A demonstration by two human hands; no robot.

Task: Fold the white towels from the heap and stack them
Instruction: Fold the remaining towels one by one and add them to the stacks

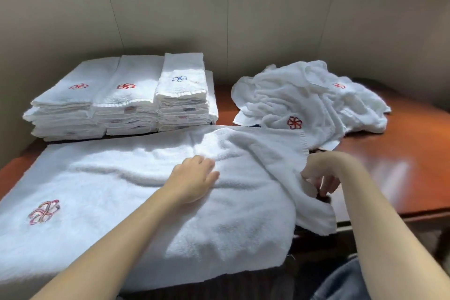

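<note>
Table [401, 153]: wood, carries everything. Spread towel [121, 178] lies nearest, long axis left–right, logo at its left end. Folded stacks [121, 100] behind it on the left; heap [304, 105] behind on the right. Left hand [192, 180] flat, fingers straight, pressing mid-towel. Right hand [321, 181] curled, pinching the rumpled right edge. Judgement: right hand is nearer that end, so the fold goes leftward.

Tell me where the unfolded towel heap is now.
In the head view the heap lies far right on the table, beside the folded stacks and behind the spread towel.
</note>
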